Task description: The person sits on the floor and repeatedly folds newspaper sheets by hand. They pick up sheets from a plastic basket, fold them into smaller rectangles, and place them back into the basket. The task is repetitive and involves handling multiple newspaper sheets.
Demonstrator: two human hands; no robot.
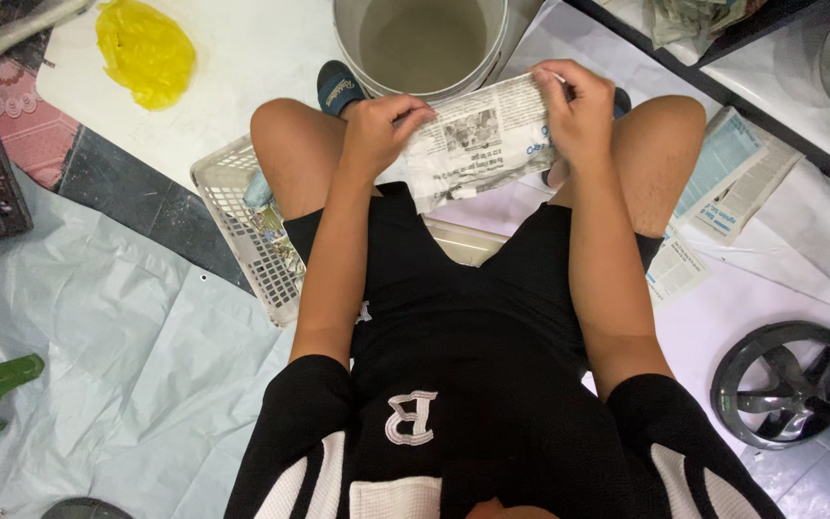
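So the newspaper sheet (477, 144) was folded, held flat between the knees, just in front of the grey bucket (422, 43). Left hand (381, 130) was curled shut on the sheet's left edge, fingertips pinching the paper. Right hand (578, 111) gripped the upper right corner, thumb and fingers closed on it. Person was seated, black shorts and black-and-white jersey, a blue slipper (340, 86) by the left knee. White plastic basket (256, 226) sat under the left thigh, some items inside, couldn't tell what. More newspaper pages (722, 187) lay beside the right knee. Yellow plastic bag (144, 50) was further left on the white sheet, a black fan guard (788, 384) well off to the right
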